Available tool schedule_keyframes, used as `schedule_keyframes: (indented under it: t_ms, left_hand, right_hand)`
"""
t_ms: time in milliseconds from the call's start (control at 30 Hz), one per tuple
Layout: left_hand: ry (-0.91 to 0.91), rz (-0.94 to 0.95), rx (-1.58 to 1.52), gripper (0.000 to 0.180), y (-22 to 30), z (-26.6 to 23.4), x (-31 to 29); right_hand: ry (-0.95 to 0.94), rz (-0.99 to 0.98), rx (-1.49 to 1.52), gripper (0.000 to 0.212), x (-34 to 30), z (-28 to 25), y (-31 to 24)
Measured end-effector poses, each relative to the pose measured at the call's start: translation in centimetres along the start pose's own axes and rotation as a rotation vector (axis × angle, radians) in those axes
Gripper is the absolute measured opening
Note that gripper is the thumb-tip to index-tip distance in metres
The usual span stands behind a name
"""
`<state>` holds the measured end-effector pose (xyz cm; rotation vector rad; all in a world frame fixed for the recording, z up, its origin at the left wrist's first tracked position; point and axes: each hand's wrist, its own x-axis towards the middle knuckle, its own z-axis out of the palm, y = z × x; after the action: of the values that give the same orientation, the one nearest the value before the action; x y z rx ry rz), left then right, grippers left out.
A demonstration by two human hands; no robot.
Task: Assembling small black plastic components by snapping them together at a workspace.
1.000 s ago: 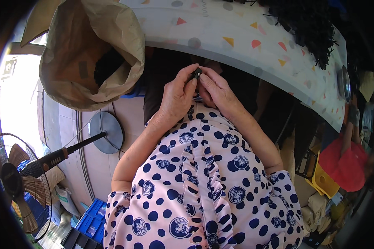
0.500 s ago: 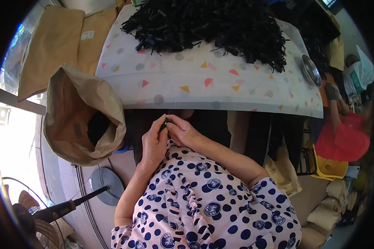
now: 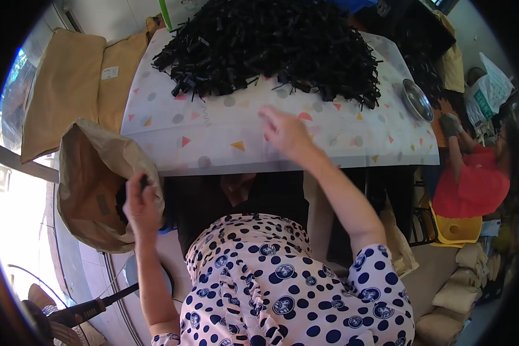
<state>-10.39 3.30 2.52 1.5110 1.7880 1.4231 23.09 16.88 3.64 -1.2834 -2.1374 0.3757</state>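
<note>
The head-worn fisheye camera faces downward at close range, covering the left hand (image 3: 142,206), right hand (image 3: 288,134) and table (image 3: 170,154).

Patterned table (image 3: 173,153): heap of black pieces (image 3: 265,46), metal bowl (image 3: 417,101).

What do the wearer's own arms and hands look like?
Left hand and right hand blurred, no gloves visible. Forearms bare, no cables or markings seen. Sleeves short, pale pink, navy dots, round emblems.
</note>
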Motion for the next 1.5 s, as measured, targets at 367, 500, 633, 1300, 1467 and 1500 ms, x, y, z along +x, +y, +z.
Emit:
schedule_keyframes:
  t_ms: [367, 500, 633, 1300, 1467, 1500]
  left_hand:
    - [-0.052, -0.073, 0.664, 0.031, -4.7, -5.5, 1.1]
    - [0.155, 0.165, 0.742, 0.031, -1.3, -3.4, 1.4]
    - [0.093, 0.258, 0.578, 0.029, 2.8, 0.4, 2.7]
    - [-0.4, -0.061, 0.026, 0.027, 3.9, 7.1, -1.1]
    - [-0.354, -0.266, -0.546, 0.048, 7.1, 8.3, -0.8]
    - [-0.372, -0.367, -0.652, 0.053, 7.5, 8.2, -0.9]
  right_hand:
    - [-0.081, -0.172, -0.635, 0.015, 7.6, -0.6, 9.2]
    - [0.052, -0.155, -0.531, 0.018, 7.9, -0.4, 8.2]
    - [0.036, -0.1, -0.562, 0.017, 7.5, -0.1, 7.7]
    - [0.217, -0.083, 0.018, 0.015, 6.4, -0.4, 2.9]
    - [-0.008, -0.101, 0.675, 0.011, -0.7, 2.8, -5.9]
    - [-0.024, -0.096, 0.727, 0.01, -2.0, 3.3, -7.0]
